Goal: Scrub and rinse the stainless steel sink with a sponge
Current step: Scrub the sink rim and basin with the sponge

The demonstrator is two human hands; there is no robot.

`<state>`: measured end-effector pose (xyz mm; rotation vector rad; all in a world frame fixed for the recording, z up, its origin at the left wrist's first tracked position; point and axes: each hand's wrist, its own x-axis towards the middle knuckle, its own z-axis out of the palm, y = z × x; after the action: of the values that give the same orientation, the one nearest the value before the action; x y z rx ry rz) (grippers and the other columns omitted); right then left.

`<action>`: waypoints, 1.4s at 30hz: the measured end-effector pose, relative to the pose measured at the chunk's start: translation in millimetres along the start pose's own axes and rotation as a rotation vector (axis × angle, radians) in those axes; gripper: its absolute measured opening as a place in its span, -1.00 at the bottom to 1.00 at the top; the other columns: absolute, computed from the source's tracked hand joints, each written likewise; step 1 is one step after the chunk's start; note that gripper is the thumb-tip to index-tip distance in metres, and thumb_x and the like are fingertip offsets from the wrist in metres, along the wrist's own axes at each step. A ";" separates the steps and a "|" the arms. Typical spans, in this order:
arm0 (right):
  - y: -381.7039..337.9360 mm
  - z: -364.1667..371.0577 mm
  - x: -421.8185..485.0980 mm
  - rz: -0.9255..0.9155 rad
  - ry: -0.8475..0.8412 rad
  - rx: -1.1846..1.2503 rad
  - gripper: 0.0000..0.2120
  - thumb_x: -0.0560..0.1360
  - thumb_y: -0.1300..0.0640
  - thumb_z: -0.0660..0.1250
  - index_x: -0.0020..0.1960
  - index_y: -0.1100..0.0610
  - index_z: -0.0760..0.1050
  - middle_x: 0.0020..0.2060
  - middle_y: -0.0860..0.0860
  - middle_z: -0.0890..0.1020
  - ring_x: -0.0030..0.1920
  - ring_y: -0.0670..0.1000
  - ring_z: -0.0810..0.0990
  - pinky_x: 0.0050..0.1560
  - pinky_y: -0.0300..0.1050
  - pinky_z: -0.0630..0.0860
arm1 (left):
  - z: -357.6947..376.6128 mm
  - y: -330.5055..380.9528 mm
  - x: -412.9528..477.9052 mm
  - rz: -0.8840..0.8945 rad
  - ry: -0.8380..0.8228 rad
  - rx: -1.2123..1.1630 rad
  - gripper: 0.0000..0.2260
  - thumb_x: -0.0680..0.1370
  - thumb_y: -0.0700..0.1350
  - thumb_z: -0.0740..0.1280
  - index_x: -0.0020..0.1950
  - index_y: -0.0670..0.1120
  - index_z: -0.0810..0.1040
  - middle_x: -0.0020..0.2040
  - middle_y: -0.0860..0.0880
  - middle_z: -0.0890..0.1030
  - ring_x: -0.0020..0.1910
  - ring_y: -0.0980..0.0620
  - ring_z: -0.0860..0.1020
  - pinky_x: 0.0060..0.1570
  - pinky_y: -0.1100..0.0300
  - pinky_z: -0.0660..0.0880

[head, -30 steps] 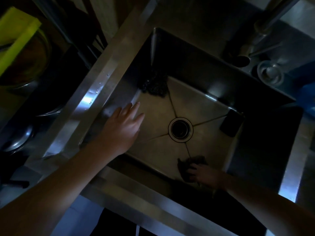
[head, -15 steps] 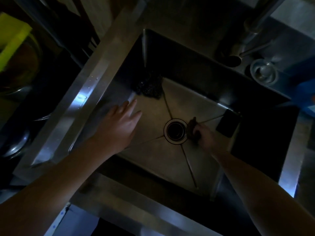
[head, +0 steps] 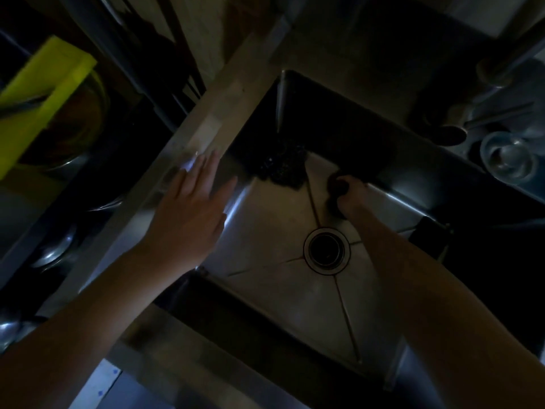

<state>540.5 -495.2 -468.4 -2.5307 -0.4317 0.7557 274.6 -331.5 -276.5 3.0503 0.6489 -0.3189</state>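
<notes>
The stainless steel sink (head: 274, 293) fills the middle of the dim view, with its round drain (head: 326, 251) near the centre. My right hand (head: 352, 199) is down in the basin beyond the drain, close to the far wall, shut on a dark sponge (head: 336, 184) pressed to the sink floor. My left hand (head: 191, 214) rests flat with fingers spread on the sink's left rim (head: 212, 125) and holds nothing. A dark scouring pad (head: 280, 169) lies in the far left corner of the basin, just left of the sponge.
A dark rectangular object (head: 429, 239) leans in the basin's right corner. The faucet (head: 501, 66) and a clear glass (head: 507, 156) stand behind the sink at upper right. A yellow-green board (head: 35, 107) over metal bowls (head: 56, 246) lies to the left.
My right hand has carried the sponge from the near side of the basin, past the drain, to the far wall. The left hand stays on the rim.
</notes>
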 end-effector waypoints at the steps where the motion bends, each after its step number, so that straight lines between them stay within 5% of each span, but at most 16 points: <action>1: -4.8 5.2 -1.9 -0.059 -0.019 -0.074 -0.60 0.46 0.41 0.22 0.27 0.21 0.49 0.26 0.20 0.50 0.29 0.21 0.44 0.33 -0.07 0.33 | -0.4 -3.0 1.4 -0.008 -0.006 -0.002 -0.45 0.45 -0.08 0.36 0.42 -0.11 0.33 0.50 -0.29 0.14 0.47 -0.27 0.15 0.37 -0.17 0.16; 5: -3.8 27.6 -36.0 -0.418 -0.238 -0.300 -0.59 0.40 0.43 0.25 0.21 0.19 0.52 0.26 0.14 0.52 0.30 0.14 0.44 0.26 -0.13 0.32 | 0.6 -10.7 3.7 -0.022 -0.038 -0.020 -0.46 0.48 -0.08 0.32 0.44 -0.14 0.30 0.49 -0.30 0.16 0.46 -0.28 0.16 0.41 -0.16 0.14; 9: 30.1 35.4 -77.2 -0.501 -0.392 -0.393 -0.42 0.38 0.51 0.20 0.35 0.18 0.41 0.45 0.03 0.32 0.46 0.11 0.22 0.39 -0.14 0.20 | -2.9 -11.6 2.0 -0.015 -0.061 -0.082 -0.50 0.47 -0.11 0.32 0.40 -0.20 0.37 0.45 -0.34 0.23 0.43 -0.29 0.23 0.38 -0.19 0.19; 12: 43.6 28.8 -87.2 -0.512 -0.397 -0.338 -0.45 0.37 0.52 0.17 0.31 0.21 0.45 0.43 0.07 0.36 0.45 0.12 0.25 0.38 -0.22 0.17 | -5.7 -11.8 0.2 -0.004 -0.054 -0.111 -0.53 0.47 -0.15 0.33 0.37 -0.22 0.40 0.44 -0.35 0.24 0.42 -0.30 0.26 0.37 -0.20 0.22; 16: 31.6 22.1 -76.4 -0.310 -0.193 0.039 -0.54 0.30 0.58 0.18 0.09 0.28 0.57 0.18 0.21 0.56 0.20 0.17 0.52 0.20 -0.23 0.37 | -7.1 -15.2 0.7 0.019 -0.048 -0.120 -0.54 0.51 -0.13 0.28 0.39 -0.20 0.38 0.47 -0.31 0.21 0.45 -0.24 0.23 0.40 -0.15 0.18; 18: 19.0 20.3 -57.6 -0.139 -0.047 0.163 -0.59 0.34 0.55 0.21 0.08 0.23 0.57 0.11 0.21 0.59 0.11 0.13 0.56 0.00 -0.36 0.38 | -6.2 -16.5 1.9 0.023 -0.040 -0.132 -0.55 0.52 -0.13 0.28 0.40 -0.19 0.36 0.47 -0.30 0.20 0.46 -0.23 0.21 0.42 -0.12 0.15; 20: 8.0 17.0 -34.2 -0.033 0.021 0.241 -0.62 0.41 0.50 0.21 0.13 0.21 0.55 0.13 0.21 0.58 0.15 0.17 0.55 0.02 -0.28 0.39 | -4.0 -16.7 3.2 0.032 -0.044 -0.126 -0.54 0.54 -0.10 0.26 0.43 -0.15 0.33 0.49 -0.28 0.16 0.48 -0.19 0.17 0.45 -0.07 0.10; 24: -10.0 18.5 -7.7 -0.031 -0.087 0.075 -0.59 0.46 0.41 0.19 0.26 0.16 0.49 0.22 0.19 0.50 0.24 0.20 0.45 0.18 -0.15 0.39 | -1.5 -16.5 6.5 0.025 -0.063 -0.093 -0.52 0.57 -0.03 0.21 0.48 -0.08 0.23 0.52 -0.23 0.10 0.49 -0.16 0.13 0.44 -0.04 0.06; 28: -15.0 31.4 -36.7 -0.185 -0.193 -0.357 -0.63 0.47 0.33 0.21 0.25 0.14 0.47 0.22 0.22 0.49 0.19 0.22 0.49 0.13 -0.06 0.44 | -6.9 -14.1 7.0 0.013 -0.060 -0.115 -0.55 0.51 -0.13 0.33 0.38 -0.16 0.38 0.45 -0.31 0.25 0.40 -0.25 0.28 0.36 -0.10 0.19; 34: 19.3 33.6 -87.4 -0.242 -0.422 -0.464 -0.59 0.46 0.36 0.21 0.28 0.12 0.44 0.30 0.17 0.42 0.25 0.17 0.45 0.22 -0.09 0.36 | -11.6 -16.3 2.9 0.041 -0.043 -0.150 -0.58 0.50 -0.16 0.32 0.35 -0.20 0.41 0.45 -0.32 0.23 0.39 -0.27 0.30 0.36 -0.11 0.19; 42: -32.6 60.0 -126.7 -0.051 -0.246 0.063 -0.56 0.39 0.50 0.16 0.10 0.09 0.52 0.14 0.13 0.54 0.10 0.14 0.52 -0.09 -0.11 0.43 | 2.7 -20.5 2.2 0.061 -0.058 -0.067 -0.55 0.60 -0.04 0.16 0.48 -0.06 0.20 0.54 -0.21 -0.02 0.51 -0.15 0.04 0.45 0.01 0.00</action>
<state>399.2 -500.0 -441.5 -2.3670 -0.5428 1.0495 267.7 -311.9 -278.9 2.9779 0.5511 -0.3755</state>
